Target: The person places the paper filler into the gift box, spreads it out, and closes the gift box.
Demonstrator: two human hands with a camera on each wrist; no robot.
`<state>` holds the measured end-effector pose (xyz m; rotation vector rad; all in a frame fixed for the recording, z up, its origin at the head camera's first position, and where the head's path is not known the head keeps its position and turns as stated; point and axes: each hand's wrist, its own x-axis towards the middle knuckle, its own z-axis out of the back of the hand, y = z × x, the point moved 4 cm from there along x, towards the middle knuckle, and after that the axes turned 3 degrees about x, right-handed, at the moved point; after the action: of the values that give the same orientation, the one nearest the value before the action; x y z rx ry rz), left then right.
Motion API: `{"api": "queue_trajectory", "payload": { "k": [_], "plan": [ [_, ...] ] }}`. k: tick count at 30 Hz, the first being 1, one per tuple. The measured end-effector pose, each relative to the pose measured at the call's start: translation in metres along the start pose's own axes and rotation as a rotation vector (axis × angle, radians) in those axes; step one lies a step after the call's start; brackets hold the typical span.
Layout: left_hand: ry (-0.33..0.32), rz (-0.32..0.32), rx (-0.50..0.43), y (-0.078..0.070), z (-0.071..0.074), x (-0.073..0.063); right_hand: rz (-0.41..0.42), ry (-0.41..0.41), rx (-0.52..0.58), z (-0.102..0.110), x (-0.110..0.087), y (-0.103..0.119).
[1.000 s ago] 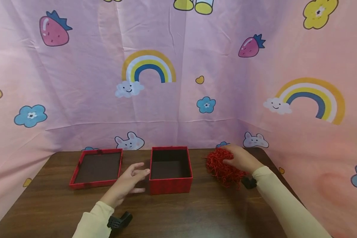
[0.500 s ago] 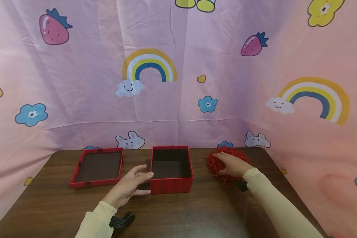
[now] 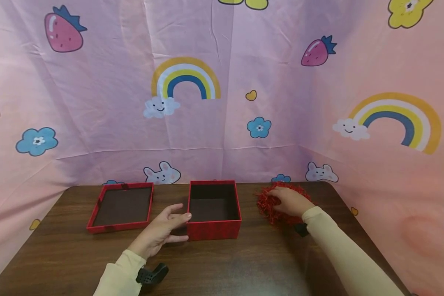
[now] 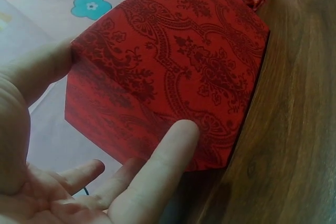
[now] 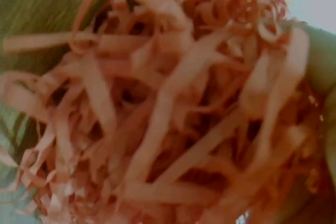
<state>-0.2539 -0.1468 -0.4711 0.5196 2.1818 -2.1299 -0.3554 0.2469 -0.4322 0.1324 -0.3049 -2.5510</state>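
A lidless red box (image 3: 213, 230) with a dark inside stands on the table, and its dark scroll pattern shows in the left wrist view. My left hand (image 3: 159, 230) is at the box's left side, thumb by the top edge and fingers spread, fairly straight, touching the wall. To the right lies a tangled pile of red shredded paper (image 3: 268, 209). My right hand (image 3: 290, 201) reaches into it from above and grips some strips, its fingertips partly hidden. In the right wrist view, paper strips (image 5: 163, 103) fill the picture, blurred.
The box's red lid (image 3: 123, 207) lies inside-up at the left on the brown wooden table (image 3: 222, 267). A patterned cloth (image 3: 107, 82) hangs behind the table and along its sides.
My left hand has moved right to touch the box. My right hand has shifted left and down onto the shredded paper, and its fingers have curled into the strips.
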Motion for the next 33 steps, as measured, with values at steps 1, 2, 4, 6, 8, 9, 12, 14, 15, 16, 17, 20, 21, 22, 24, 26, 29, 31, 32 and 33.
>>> {"api": "queue_trajectory", "payload": {
  "k": [1, 2, 4, 6, 8, 9, 12, 14, 15, 16, 17, 20, 21, 22, 24, 26, 29, 31, 32, 33],
  "plan": [
    [0.001, 0.002, 0.002, 0.000, 0.000, 0.000, -0.009, 0.003, 0.012, 0.000, -0.001, -0.001],
    [0.000, 0.004, 0.004, 0.000, 0.000, 0.000, -0.012, 0.004, 0.016, 0.001, -0.001, -0.002],
    [-0.001, 0.008, 0.011, 0.000, 0.000, 0.000, -0.007, -0.001, 0.003, 0.004, -0.003, -0.002],
    [-0.004, 0.011, 0.018, 0.000, 0.000, 0.000, 0.003, -0.015, -0.035, 0.009, -0.005, -0.002],
    [-0.007, 0.013, 0.028, -0.001, 0.000, 0.000, 0.018, -0.036, -0.083, 0.015, -0.007, -0.002],
    [-0.008, 0.014, 0.031, -0.001, 0.001, 0.000, 0.016, -0.043, -0.100, 0.017, -0.009, -0.002],
    [-0.014, 0.015, 0.038, -0.001, 0.001, 0.000, 0.000, -0.028, -0.114, 0.022, -0.011, -0.003],
    [-0.015, 0.014, 0.038, -0.001, 0.001, 0.001, -0.016, 0.006, -0.096, 0.022, -0.012, -0.003],
    [-0.015, 0.014, 0.037, 0.000, 0.001, 0.001, -0.033, 0.030, -0.076, 0.021, -0.013, -0.004],
    [-0.015, 0.015, 0.036, 0.000, 0.001, 0.001, -0.045, 0.050, -0.060, 0.020, -0.013, -0.005],
    [-0.015, 0.016, 0.034, 0.000, 0.001, 0.001, -0.054, 0.066, -0.044, 0.019, -0.013, -0.006],
    [-0.018, 0.023, 0.029, 0.002, 0.001, 0.001, -0.054, 0.085, -0.012, 0.016, -0.012, -0.009],
    [-0.021, 0.027, 0.028, 0.002, 0.001, 0.001, -0.045, 0.081, -0.004, 0.015, -0.012, -0.009],
    [-0.023, 0.032, 0.025, 0.003, 0.001, 0.000, -0.035, 0.075, 0.000, 0.014, -0.012, -0.010],
    [-0.021, 0.038, 0.023, 0.004, 0.000, 0.000, -0.016, 0.060, 0.010, 0.014, -0.012, -0.012],
    [-0.016, 0.039, 0.021, 0.004, 0.000, -0.001, -0.001, 0.042, 0.017, 0.015, -0.012, -0.014],
    [-0.008, 0.033, 0.020, 0.005, 0.000, 0.000, 0.022, 0.010, 0.017, 0.018, -0.014, -0.015],
    [-0.007, 0.028, 0.018, 0.005, 0.000, 0.000, 0.048, -0.013, 0.011, 0.023, -0.016, -0.015],
    [-0.008, 0.027, 0.017, 0.005, 0.000, 0.000, 0.055, -0.023, 0.014, 0.025, -0.016, -0.014],
    [-0.008, 0.025, 0.016, 0.005, 0.000, 0.000, 0.062, -0.031, 0.018, 0.027, -0.017, -0.014]
  ]
}}
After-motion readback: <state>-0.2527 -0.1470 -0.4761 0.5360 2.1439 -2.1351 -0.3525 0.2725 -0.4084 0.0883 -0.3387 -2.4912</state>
